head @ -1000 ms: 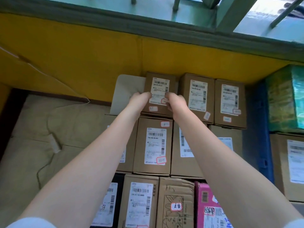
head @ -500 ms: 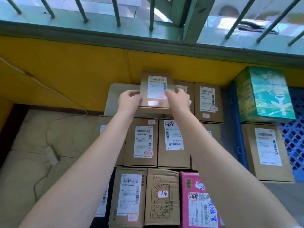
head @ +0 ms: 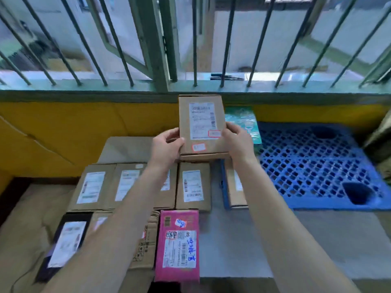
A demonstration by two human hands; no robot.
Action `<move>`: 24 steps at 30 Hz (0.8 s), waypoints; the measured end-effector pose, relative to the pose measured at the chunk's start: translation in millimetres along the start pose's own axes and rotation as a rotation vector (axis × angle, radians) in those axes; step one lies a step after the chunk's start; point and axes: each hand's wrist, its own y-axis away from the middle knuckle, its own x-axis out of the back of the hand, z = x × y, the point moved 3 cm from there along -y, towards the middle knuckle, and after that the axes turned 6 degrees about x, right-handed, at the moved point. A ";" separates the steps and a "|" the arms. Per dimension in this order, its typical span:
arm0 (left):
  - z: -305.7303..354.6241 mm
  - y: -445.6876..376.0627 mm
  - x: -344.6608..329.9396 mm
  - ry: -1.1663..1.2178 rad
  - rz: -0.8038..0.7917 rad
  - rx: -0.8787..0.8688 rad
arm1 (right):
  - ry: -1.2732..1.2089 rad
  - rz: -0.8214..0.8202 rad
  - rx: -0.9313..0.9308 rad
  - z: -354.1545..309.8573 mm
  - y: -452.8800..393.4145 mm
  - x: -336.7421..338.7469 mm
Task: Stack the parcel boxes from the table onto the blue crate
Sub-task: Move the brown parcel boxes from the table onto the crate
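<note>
Above the bench, I see the parcel box gripped between left hand and right hand fingers, beside the blue crate.

one blue crate; one pink box.

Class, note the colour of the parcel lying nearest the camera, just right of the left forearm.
Bright pink parcel with white labels, seen in the head view.

Rows of parcel boxes lie on the surface at left; the crate sits to their right, the barred window behind both.
</note>
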 end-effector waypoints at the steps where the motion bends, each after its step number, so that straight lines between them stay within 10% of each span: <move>1: -0.4 15.9 -23.0 0.000 -0.003 -0.007 | -0.006 0.002 -0.001 5.1 5.3 29.5; 11: 9.5 108.5 -209.3 0.005 -0.159 -0.001 | -0.088 0.084 -0.005 47.4 42.5 246.2; 24: 19.4 21.5 -291.5 -0.322 -0.170 -0.119 | 0.280 0.080 0.063 71.6 -54.8 259.5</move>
